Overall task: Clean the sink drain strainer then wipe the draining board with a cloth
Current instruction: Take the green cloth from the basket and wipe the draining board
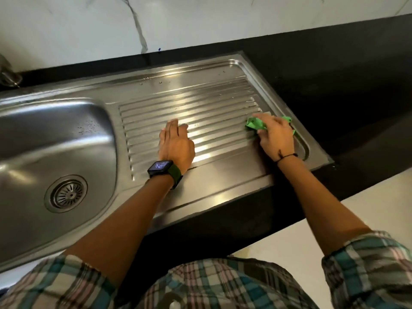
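The ribbed steel draining board (200,101) fills the middle of the view. My right hand (276,137) presses a crumpled green cloth (255,124) against the board near its right edge, fingers closed over it. My left hand (176,143), with a watch on the wrist, lies flat on the ridges at the board's centre and holds nothing. The round drain strainer (66,194) sits in the bottom of the sink basin (55,139) at the lower left.
A black countertop (345,81) surrounds the sink unit on the far and right sides. A white marble wall (178,23) rises behind it. Part of a tap base (7,72) shows at the far left edge. Pale floor (379,192) lies below the counter's front edge.
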Motion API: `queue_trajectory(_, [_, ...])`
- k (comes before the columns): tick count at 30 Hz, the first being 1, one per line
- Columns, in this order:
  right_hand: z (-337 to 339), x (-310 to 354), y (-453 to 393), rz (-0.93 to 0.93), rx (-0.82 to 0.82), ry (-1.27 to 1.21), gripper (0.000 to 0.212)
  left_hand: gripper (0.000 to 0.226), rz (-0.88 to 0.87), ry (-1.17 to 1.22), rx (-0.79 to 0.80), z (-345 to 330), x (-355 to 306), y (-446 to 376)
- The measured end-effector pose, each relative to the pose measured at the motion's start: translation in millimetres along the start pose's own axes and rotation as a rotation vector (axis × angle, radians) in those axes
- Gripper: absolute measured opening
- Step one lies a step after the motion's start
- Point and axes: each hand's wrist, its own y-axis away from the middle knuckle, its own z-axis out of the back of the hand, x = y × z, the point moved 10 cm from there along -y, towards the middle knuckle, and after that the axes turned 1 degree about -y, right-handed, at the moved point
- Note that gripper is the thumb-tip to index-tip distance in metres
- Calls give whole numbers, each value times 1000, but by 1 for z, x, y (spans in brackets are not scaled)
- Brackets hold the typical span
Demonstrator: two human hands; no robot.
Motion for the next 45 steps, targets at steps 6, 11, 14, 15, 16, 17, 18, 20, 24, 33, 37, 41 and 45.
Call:
queue_trajectory(6, [-63, 138, 62, 418, 179, 64, 46, 40, 79, -7, -61, 3, 1, -10])
queue_trajectory(11, [-45, 95, 43, 513, 237, 84, 42, 37, 110, -34, -95, 4, 5, -10])
queue_trajectory(14, [-13, 24, 16, 402, 195, 96, 48, 35, 142, -46, -104, 6, 7, -10])
queue_trajectory(15, [-4, 5, 7, 374, 190, 113, 49, 34, 149, -58, -102, 6, 8, -11])
queue_trajectory(16, [3, -10, -1, 349, 186, 122, 48, 33, 149, -73, -97, 6, 8, -12])
queue_trajectory(17, [8, -18, -6, 333, 174, 112, 46, 31, 143, -85, -94, 6, 8, -14])
queue_trajectory(18, [11, -20, -8, 326, 150, 86, 45, 30, 138, -92, -94, 6, 7, -16])
queue_trajectory(20, [11, -12, -5, 295, 99, 33, 46, 30, 139, -92, -105, 5, 5, -18])
queue_trajectory(24, [-22, 48, 13, 335, 109, 106, 40, 36, 147, -83, -121, 2, 8, -20])
queue_trajectory(33, [-16, 51, -12, 446, 207, 130, 39, 45, 169, -76, -94, -1, 15, -22])
queue_trajectory(37, [5, 3, -34, 263, 179, 122, 50, 31, 172, -108, -104, -1, 12, -23])
queue_trajectory(41, [-24, 55, -11, 365, 159, 139, 38, 35, 182, -140, -109, -5, 13, -21])
queue_trajectory(45, [-61, 126, 24, 538, 237, 16, 40, 38, 219, -131, -80, -8, 19, -20])
